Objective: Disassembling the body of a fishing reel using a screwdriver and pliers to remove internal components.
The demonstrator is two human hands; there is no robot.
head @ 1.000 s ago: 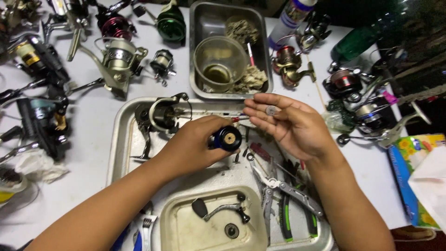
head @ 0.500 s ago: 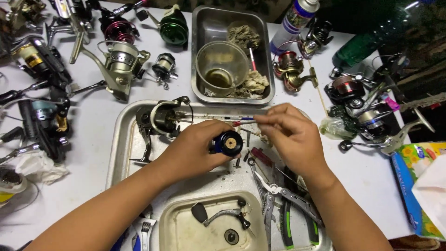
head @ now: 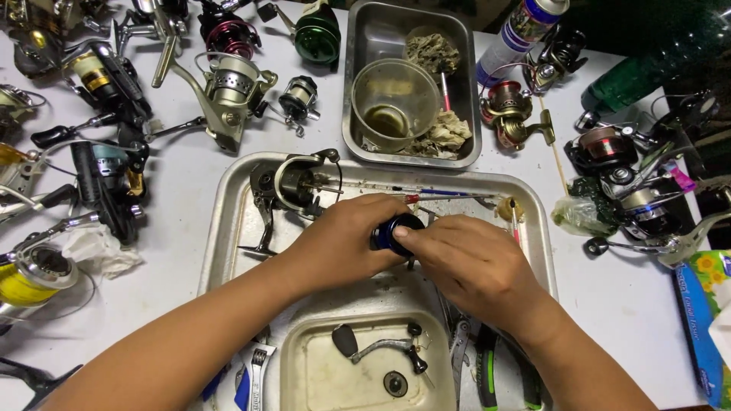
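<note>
You hold a dark blue fishing-reel spool (head: 396, 232) between both hands, above the middle of the large metal tray (head: 228, 228). Your left hand (head: 343, 240) wraps it from the left, its grip clamped on the spool's side. Your right hand (head: 472, 266) has come in from the right since a moment ago, when it hovered apart with its fingers spread near the tray's far edge; now its fingertips press against the spool's front rim, so both grips close on the same part. The spool itself has barely shifted.

Most of the spool is hidden by your fingers: only a rounded blue-black edge shows, glossy, and its face cannot be made out. Your right wrist covers the pliers (head: 487, 365) lying at the tray's near right, with only green-trimmed handles showing.

Just beyond your left hand, a stripped black reel body (head: 285, 186) lies in the tray. A smaller tray (head: 304, 365) at the near edge holds a reel handle (head: 377, 346). On the white surface (head: 183, 167) beyond, a deep steel pan (head: 358, 76) carries a clear cup (head: 392, 103) and rags, with many spinning reels scattered to both sides.
</note>
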